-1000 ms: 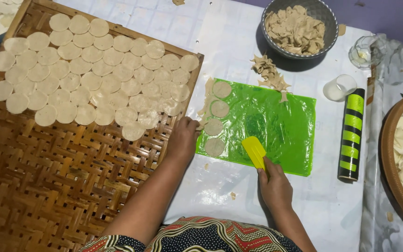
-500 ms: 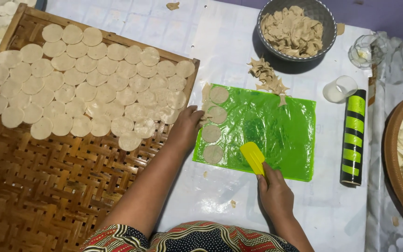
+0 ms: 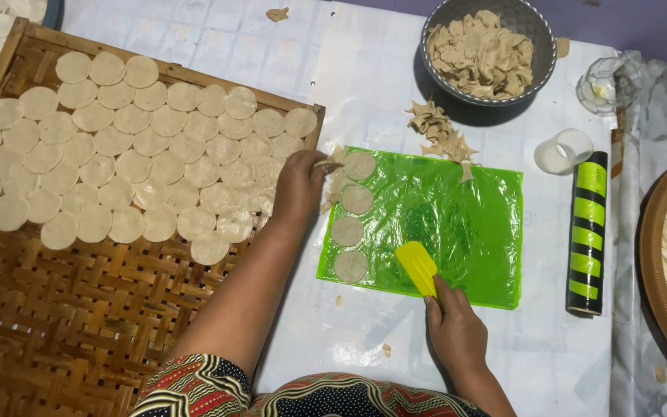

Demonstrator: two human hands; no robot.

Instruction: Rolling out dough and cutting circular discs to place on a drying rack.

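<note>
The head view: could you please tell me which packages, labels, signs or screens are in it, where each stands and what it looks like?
No screens, signs or labels show.
Green plastic sheet: flat wrapping film on the table, bright green, under the dough discs.
Striped cylinder: right of the sheet, lying lengthwise, black and lime bands.

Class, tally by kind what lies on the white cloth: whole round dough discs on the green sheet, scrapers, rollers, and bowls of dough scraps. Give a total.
Round dough discs on the green sheet: 4
Yellow scraper: 1
Striped roller: 1
Grey bowl of dough scraps: 1
Total: 7
</note>
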